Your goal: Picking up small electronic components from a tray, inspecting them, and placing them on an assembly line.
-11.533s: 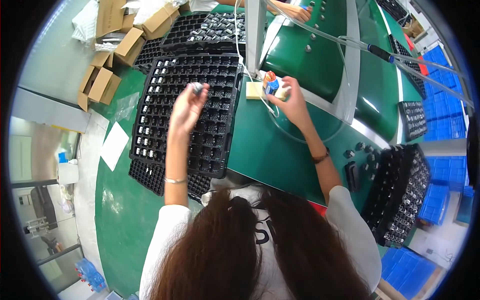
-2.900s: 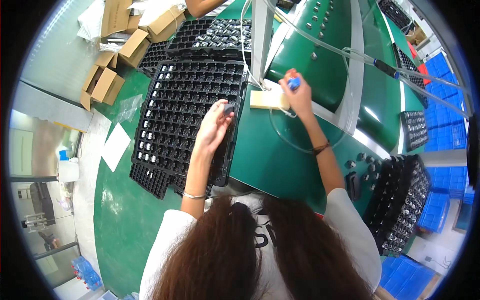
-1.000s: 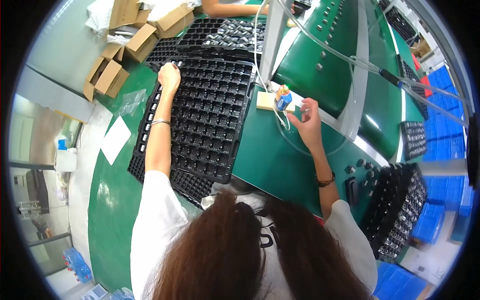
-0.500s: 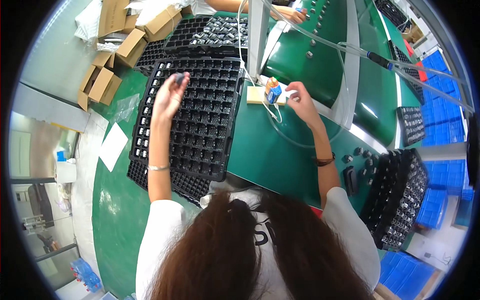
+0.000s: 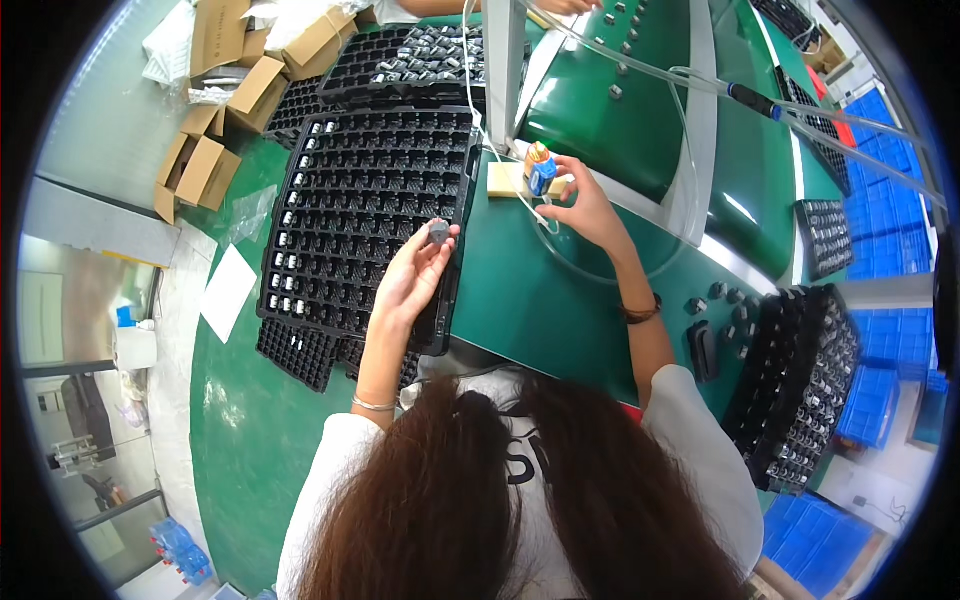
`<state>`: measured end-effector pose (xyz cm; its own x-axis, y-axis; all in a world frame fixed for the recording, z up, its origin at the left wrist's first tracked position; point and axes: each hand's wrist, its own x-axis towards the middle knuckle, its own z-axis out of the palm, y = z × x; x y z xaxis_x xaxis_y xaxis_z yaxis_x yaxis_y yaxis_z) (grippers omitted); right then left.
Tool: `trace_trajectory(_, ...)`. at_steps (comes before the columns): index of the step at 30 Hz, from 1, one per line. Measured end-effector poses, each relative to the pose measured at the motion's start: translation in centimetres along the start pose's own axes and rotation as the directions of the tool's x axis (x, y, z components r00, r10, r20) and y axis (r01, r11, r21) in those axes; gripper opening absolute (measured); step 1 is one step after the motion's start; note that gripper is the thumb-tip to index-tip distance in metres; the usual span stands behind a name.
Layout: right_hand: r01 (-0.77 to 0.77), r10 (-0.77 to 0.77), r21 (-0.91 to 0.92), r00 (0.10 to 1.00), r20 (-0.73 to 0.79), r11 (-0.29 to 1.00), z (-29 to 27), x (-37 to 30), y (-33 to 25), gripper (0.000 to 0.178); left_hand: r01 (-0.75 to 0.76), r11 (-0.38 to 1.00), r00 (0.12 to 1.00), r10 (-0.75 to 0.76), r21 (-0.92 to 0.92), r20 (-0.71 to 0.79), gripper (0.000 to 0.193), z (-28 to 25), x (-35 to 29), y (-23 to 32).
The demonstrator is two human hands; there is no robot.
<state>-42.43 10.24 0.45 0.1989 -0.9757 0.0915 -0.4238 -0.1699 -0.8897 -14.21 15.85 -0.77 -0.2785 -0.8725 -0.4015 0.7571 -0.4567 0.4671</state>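
Note:
My left hand (image 5: 405, 285) is closed on a small dark grey part (image 5: 440, 232), held at the fingertips over the right edge of a large black compartment tray (image 5: 375, 215). White-topped pieces fill the tray's left column and part of the column beside it. My right hand (image 5: 590, 212) has its thumb and fingers curved apart, just right of a small blue bottle with an orange top (image 5: 541, 172). The bottle stands at a pale yellow block (image 5: 507, 181) on the green table (image 5: 520, 300). I see nothing held in the right hand.
Further black trays with silver parts (image 5: 430, 55) lie at the far left and at the right (image 5: 805, 400). Loose dark parts (image 5: 735, 313) sit near the right trays. A grey post (image 5: 506, 80) and clear tubing (image 5: 690, 170) cross ahead. Another person's hand (image 5: 568, 6) shows beyond.
My left hand has moved right and nearer, carrying the dark grey part from the tray's upper left to its right edge. My right hand has moved left toward the blue bottle.

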Motion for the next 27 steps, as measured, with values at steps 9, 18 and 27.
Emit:
trace_trajectory(9,0.1,-0.133,-0.156,0.967,-0.219,0.983,2.8,2.4,1.3,0.055,0.074,0.997,0.997,-0.074,0.005,0.033,0.026,2.2,-0.3,-2.3)
trace_trajectory(18,0.009,-0.172,-0.266,0.784,-0.596,0.964,-5.0,10.6,8.0,0.035,0.022,0.997,0.999,-0.025,0.076,0.031,0.025,2.7,-1.9,-2.3)
trace_trajectory(27,-0.235,-0.099,-0.435,0.78,-0.618,0.869,-6.8,12.1,9.6,0.04,-0.037,0.982,0.998,0.026,0.187,0.06,0.028,3.3,-0.3,-3.7)
